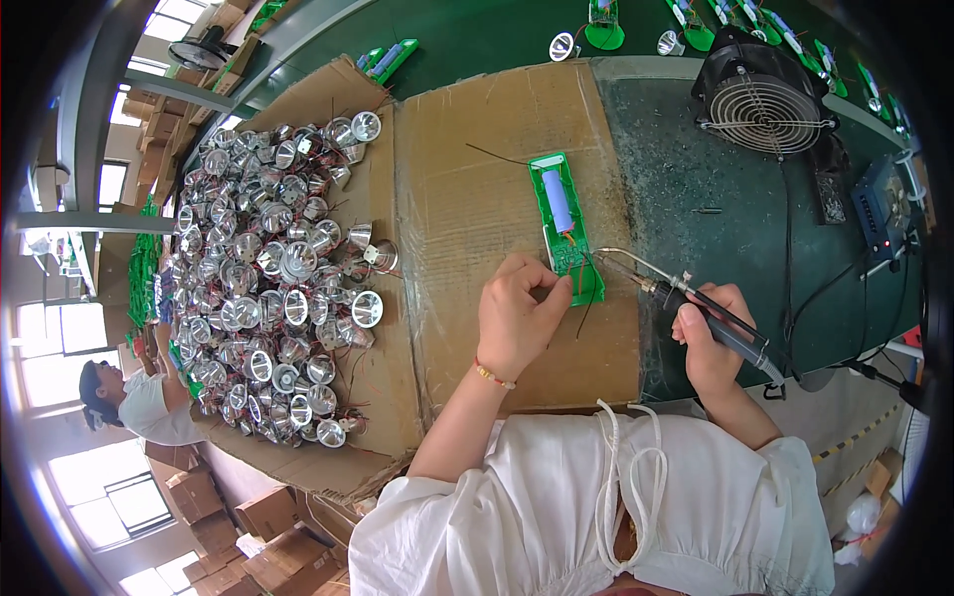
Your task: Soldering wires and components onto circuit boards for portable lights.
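Note:
A long green plastic flashlight housing (594,292) lies on the cardboard. In it are a purple-blue cylindrical battery (556,202) and a small green circuit board (569,259) with thin wires. My left hand (520,310) is closed, thumb and fingers pinched at the housing's lower left edge; whether a wire is also between them is hidden. Wrapped round the handle of a soldering iron (686,308), my right hand (714,348) is to the right of the housing. The iron's tip and a thin curved metal tube (636,260) point at the circuit board.
A cardboard tray (383,417) on the left holds a heap of silver reflector cups (298,260) with wires. A black fan (763,114) and a blue soldering station (879,214) stand at right. More green housings (604,30) lie along the far side. Another person (149,397) works at far left.

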Available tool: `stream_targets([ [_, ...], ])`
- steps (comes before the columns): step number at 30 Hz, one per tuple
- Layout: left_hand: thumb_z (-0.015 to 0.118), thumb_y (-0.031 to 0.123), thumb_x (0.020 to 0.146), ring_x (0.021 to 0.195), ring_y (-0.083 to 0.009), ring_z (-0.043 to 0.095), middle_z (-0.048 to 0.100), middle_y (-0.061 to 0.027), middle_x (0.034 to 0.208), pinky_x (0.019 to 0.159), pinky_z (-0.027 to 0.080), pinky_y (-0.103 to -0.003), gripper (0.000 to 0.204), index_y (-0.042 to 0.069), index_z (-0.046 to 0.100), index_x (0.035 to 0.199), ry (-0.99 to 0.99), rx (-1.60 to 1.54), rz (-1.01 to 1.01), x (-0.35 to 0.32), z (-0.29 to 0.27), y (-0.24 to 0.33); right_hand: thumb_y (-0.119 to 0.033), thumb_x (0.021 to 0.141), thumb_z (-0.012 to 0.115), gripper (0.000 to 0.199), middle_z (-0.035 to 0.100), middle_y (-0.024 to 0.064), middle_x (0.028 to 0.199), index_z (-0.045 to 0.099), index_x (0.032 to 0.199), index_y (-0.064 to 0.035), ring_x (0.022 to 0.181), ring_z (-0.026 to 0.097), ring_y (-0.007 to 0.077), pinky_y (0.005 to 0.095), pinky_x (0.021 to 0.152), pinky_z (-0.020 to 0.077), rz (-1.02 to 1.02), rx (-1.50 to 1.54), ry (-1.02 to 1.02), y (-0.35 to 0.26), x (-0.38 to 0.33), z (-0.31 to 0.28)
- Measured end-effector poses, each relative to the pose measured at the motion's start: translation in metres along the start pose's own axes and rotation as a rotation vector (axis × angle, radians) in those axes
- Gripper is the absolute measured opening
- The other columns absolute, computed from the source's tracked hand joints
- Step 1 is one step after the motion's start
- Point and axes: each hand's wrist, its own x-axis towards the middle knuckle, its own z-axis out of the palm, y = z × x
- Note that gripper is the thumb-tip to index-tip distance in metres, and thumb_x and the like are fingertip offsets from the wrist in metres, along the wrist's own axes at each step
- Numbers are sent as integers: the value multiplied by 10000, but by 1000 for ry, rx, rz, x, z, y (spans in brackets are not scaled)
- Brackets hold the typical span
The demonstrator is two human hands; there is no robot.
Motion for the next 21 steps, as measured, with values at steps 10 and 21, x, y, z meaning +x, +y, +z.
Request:
stream_targets([
  [10, 613, 31, 797, 941, -206, 556, 576, -134, 1050, 753, 470, -291, 141, -16, 650, 925, 81, -236, 142, -53, -28, -35, -61, 795, 628, 153, 538, 64, 609, 496, 818, 13, 524, 500, 89, 207, 475, 402, -6, 22, 15, -2, 0, -3],
  [21, 616, 152, 816, 737, -209, 506, 543, -86, 811, 651, 406, -292, 205, 15, 590, 664, -44, -131, -7, -10, -2, -8, -31, 789, 626, 133, 531, 39, 663, 500, 806, 8, 551, 456, 51, 200, 487, 367, -9, -57, -119, 3, 3, 8],
])
